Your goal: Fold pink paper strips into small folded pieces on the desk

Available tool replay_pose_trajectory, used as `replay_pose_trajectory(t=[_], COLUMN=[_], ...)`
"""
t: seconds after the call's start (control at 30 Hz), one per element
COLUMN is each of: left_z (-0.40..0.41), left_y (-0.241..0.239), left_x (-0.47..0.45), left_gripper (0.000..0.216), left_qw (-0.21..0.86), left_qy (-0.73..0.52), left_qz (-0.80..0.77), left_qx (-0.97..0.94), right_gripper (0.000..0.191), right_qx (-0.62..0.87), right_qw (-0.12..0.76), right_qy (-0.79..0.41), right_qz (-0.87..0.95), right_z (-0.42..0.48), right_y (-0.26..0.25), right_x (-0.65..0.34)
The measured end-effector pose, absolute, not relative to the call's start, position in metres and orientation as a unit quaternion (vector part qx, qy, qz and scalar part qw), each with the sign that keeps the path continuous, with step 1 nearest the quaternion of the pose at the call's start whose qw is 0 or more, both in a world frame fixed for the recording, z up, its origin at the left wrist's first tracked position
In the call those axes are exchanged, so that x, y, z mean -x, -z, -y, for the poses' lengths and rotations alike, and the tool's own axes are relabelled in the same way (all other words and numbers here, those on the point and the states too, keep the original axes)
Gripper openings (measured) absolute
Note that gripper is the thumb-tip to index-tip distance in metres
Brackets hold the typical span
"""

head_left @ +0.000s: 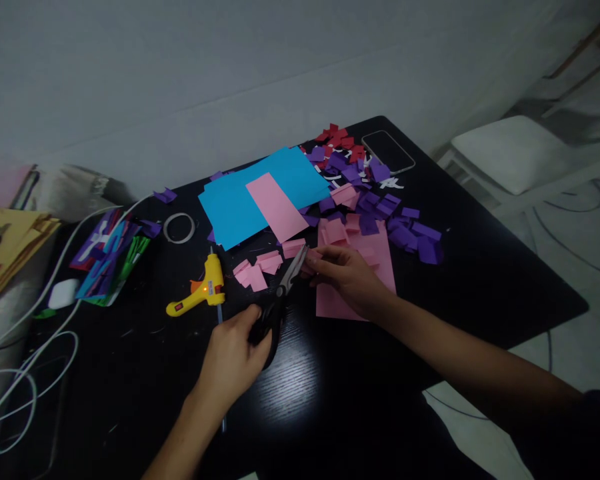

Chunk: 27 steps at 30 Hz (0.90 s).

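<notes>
My left hand grips the black handles of a pair of scissors, whose blades point up and right. My right hand pinches a small pink paper piece at the blade tips. Under that hand lies a pink sheet on the black table. Small cut pink pieces lie just left of the blades. A yellow glue gun with a lit orange lamp rests to the left of the scissors.
A blue sheet with a pink strip on it lies farther back. Purple scraps and red scraps are heaped right of it, beside a phone. A tape ring, coloured papers and white cables sit left.
</notes>
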<state>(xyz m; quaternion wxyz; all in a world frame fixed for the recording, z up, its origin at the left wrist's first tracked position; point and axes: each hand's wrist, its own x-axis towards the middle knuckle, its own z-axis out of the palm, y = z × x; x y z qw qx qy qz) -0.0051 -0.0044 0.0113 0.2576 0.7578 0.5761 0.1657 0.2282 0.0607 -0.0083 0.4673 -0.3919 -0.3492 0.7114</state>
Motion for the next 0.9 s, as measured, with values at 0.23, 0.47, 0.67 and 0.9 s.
replay_pose_trajectory(t=[0.23, 0.47, 0.67, 0.9], left_z=[0.0042, 0.0045, 0.0029, 0.0021], left_y=[-0.0132, -0.0115, -0.0113, -0.0108], left_x=[0.0042, 0.0055, 0.0061, 0.0049], left_gripper=[0.028, 0.033, 0.043, 0.03], left_qw=[0.261, 0.255, 0.238, 0.219], left_qy=[-0.17, -0.194, -0.231, -0.21], left_qz=[-0.575, -0.571, -0.607, -0.626], left_qx=[-0.756, -0.756, -0.722, -0.719], right_gripper=[0.026, 0.028, 0.026, 0.03], right_qx=[0.392, 0.414, 0.408, 0.346], right_qw=[0.467, 0.474, 0.472, 0.453], right_qy=[-0.715, -0.7, -0.713, -0.77], right_qz=[0.342, 0.339, 0.319, 0.285], right_z=[-0.0607, -0.0611, -0.0607, -0.0596], right_y=[0.0071, 0.0074, 0.0046, 0.0071], right_x=[-0.228, -0.2282, -0.2274, -0.2266])
